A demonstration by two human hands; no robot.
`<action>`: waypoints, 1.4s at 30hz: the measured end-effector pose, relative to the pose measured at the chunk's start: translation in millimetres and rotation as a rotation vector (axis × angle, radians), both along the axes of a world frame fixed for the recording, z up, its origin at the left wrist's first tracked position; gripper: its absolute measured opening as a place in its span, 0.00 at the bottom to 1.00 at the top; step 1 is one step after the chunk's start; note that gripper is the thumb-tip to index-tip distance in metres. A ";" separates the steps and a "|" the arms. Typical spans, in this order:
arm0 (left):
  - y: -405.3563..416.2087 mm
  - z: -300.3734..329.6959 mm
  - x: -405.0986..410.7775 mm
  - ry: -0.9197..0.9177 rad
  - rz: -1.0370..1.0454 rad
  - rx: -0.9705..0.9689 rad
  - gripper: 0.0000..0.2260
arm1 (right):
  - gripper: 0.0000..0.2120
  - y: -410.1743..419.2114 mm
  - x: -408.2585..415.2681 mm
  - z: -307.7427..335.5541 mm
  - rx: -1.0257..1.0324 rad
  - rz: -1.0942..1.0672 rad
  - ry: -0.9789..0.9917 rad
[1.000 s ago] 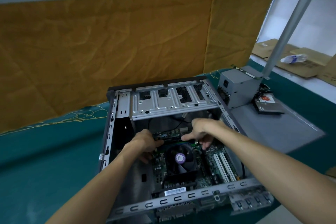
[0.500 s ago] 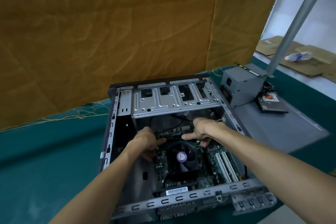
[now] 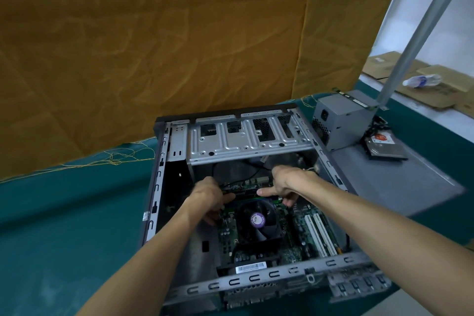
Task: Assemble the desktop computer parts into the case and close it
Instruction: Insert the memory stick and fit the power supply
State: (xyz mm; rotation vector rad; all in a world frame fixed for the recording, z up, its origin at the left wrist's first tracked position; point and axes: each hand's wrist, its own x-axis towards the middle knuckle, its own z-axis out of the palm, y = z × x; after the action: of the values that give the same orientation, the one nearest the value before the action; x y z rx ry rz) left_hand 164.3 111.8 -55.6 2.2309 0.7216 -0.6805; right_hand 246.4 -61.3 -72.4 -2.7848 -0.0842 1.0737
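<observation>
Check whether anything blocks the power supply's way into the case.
The power supply stands outside the case, on the grey panel to its right. Both hands, left hand and right hand, are inside the case at the motherboard; they would be in the way.

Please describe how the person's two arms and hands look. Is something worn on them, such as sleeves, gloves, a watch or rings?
Both forearms are bare as far as the frame shows: no sleeve reaches the visible part. The left hand and the right hand wear no gloves. No watch, band or bracelet shows on either wrist, and no ring on the visible fingers. No cables or markings are on them.
</observation>
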 end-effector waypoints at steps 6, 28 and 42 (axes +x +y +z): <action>5.0 -5.6 4.9 0.052 0.005 -0.043 0.23 | 0.34 1.1 -1.3 3.6 0.020 -0.025 0.029; 30.1 3.5 -11.4 -0.272 -0.425 0.262 0.12 | 0.13 10.9 -17.9 22.4 0.080 0.779 -0.493; 37.4 18.3 -23.3 -0.427 -0.092 -0.483 0.12 | 0.07 -17.3 -39.8 50.0 0.939 0.221 -0.115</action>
State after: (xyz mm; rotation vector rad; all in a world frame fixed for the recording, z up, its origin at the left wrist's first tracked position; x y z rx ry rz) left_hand 141.0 149.2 -37.3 1.8727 0.2112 -0.3501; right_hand 206.6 -78.6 -22.4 -1.9891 -0.7169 0.6460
